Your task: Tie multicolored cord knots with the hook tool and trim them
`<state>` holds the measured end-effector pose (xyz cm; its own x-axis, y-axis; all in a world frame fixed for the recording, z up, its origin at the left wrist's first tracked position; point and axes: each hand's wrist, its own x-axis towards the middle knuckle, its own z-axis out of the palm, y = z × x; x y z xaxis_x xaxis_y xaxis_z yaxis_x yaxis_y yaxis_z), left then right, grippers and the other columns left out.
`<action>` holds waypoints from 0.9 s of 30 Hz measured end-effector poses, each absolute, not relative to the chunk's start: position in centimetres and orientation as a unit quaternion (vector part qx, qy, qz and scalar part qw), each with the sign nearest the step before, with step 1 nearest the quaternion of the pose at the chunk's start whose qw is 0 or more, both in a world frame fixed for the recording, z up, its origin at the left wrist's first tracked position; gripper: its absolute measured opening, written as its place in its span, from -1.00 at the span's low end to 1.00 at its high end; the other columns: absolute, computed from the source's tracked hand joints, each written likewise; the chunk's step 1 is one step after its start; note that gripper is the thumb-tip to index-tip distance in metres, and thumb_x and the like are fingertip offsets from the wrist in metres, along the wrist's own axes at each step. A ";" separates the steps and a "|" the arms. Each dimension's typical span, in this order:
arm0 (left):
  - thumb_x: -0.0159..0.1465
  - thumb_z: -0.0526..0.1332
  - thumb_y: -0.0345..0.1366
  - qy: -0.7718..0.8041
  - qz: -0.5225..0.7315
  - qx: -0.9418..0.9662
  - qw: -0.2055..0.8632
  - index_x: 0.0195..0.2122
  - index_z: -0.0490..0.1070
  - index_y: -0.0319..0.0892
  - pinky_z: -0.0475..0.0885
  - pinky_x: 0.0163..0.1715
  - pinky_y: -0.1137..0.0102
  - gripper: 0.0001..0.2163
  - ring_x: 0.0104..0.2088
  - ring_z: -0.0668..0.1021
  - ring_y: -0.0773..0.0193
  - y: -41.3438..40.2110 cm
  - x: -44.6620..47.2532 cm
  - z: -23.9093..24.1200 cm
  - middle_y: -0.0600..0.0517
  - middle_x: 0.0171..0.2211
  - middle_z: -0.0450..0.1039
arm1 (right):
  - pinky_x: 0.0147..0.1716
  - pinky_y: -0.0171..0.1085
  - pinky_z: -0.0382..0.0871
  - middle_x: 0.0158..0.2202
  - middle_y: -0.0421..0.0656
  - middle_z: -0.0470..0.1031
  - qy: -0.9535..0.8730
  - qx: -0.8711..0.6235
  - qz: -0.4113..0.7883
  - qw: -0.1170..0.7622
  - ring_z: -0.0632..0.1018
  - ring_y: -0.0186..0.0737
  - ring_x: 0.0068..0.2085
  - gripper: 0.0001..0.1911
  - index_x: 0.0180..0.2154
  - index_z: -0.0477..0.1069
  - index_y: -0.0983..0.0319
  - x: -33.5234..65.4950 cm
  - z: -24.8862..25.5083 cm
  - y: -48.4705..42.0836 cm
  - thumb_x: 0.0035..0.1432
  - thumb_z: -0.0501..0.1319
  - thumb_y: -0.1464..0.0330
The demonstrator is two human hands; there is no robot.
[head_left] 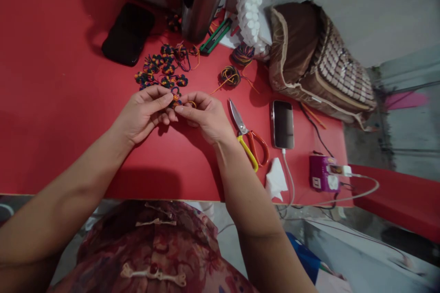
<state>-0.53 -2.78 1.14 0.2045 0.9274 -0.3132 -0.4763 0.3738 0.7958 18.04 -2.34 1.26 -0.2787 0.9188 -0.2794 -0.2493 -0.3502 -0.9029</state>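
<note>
Between my two hands is a small knot of orange and dark blue cord [176,100]. My left hand [147,111] pinches it from the left with thumb and fingers. From the right, my right hand [203,113] closes its thumb and forefinger on the same piece, and an orange strand loops by its fingers. Just beyond my fingertips lies a cluster of similar multicoloured cord knots [158,66] on the red table [68,137]. Scissors [244,132] with one yellow and one red handle lie partly spread, right of my right hand.
Two cord bundles [230,76] lie beyond the scissors. Behind stand a metal cylinder [206,0] and a green box cutter [216,36]. A black phone-like object [129,34] lies far left. Rightward are a plugged-in phone [282,124], a tissue [276,179], a purple power block [321,174] and a brown quilted bag [295,46].
</note>
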 end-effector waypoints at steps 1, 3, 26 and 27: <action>0.39 0.55 -0.45 0.405 0.479 0.276 0.728 -0.32 0.58 -0.21 0.46 -0.62 0.62 -0.81 -0.63 0.60 0.38 -2.7 -0.6 1.1 0.07 -0.56 0.58 | -0.55 -0.40 0.18 -0.50 -0.35 0.47 -0.389 -0.427 0.702 0.418 0.41 -0.43 -0.49 -0.51 -0.30 0.62 0.18 18.0 1.3 -2.4 -0.11 0.80 0.16; 0.37 0.56 -0.44 0.406 0.468 0.268 0.738 -0.36 0.56 -0.21 0.45 -0.63 0.60 -0.77 -0.64 0.58 0.37 -2.7 -0.8 0.9 0.06 -0.56 0.57 | -0.53 -0.41 0.20 -0.52 -0.37 0.45 -0.391 -0.419 0.706 0.417 0.45 -0.42 -0.48 -0.51 -0.31 0.61 0.18 17.8 1.4 -2.4 -0.11 0.80 0.18; 0.42 0.39 -0.60 0.416 0.434 0.184 0.778 -0.44 0.63 -0.31 0.45 -0.61 0.66 -0.74 -0.62 0.56 0.45 -2.6 -0.8 1.4 -0.01 -0.53 0.56 | -0.60 -0.44 -0.12 -0.57 -0.44 0.31 -0.346 -0.377 0.768 0.384 0.08 -0.58 -0.59 -0.47 -0.40 0.55 0.24 18.2 1.3 -2.0 -0.10 0.79 0.12; 0.40 0.43 -0.59 0.415 0.434 0.186 0.778 -0.45 0.62 -0.30 0.43 -0.62 0.67 -0.75 -0.61 0.56 0.45 -2.6 -0.8 1.4 0.00 -0.53 0.56 | -0.61 -0.44 -0.12 -0.58 -0.44 0.31 -0.344 -0.377 0.769 0.386 0.08 -0.59 -0.60 -0.48 -0.40 0.55 0.25 18.2 1.3 -2.0 -0.10 0.79 0.14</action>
